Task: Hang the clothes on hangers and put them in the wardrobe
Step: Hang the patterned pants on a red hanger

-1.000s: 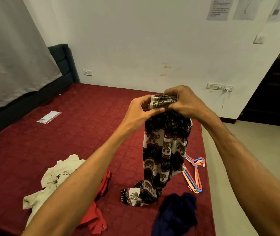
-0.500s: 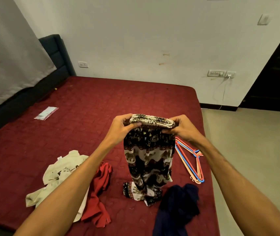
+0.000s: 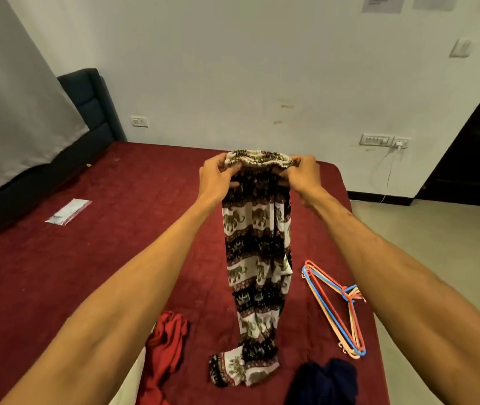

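Observation:
I hold up black-and-white elephant-print trousers (image 3: 257, 247) by their gathered waistband over the bed. My left hand (image 3: 215, 178) grips the waistband's left end and my right hand (image 3: 303, 175) grips its right end. The legs hang straight down and the cuffs rest crumpled on the bed. A stack of plastic hangers (image 3: 333, 309) in red, blue and orange lies on the bed to the right of the trousers. A red garment (image 3: 167, 343) lies at the lower left, partly behind my left forearm. At the bottom edge lies a dark navy garment (image 3: 323, 381).
The bed (image 3: 92, 258) has a dark red cover and a dark headboard (image 3: 92, 112) at the left. A small plastic packet (image 3: 67, 211) lies on its left part. Beige floor (image 3: 437, 229) runs along the right, with a dark door (image 3: 478, 147) beyond. Wall sockets (image 3: 382, 140) sit behind.
My hands have drawn apart, spreading the waistband wider, and have lifted the trousers higher so the legs hang longer. The view has tilted up slightly.

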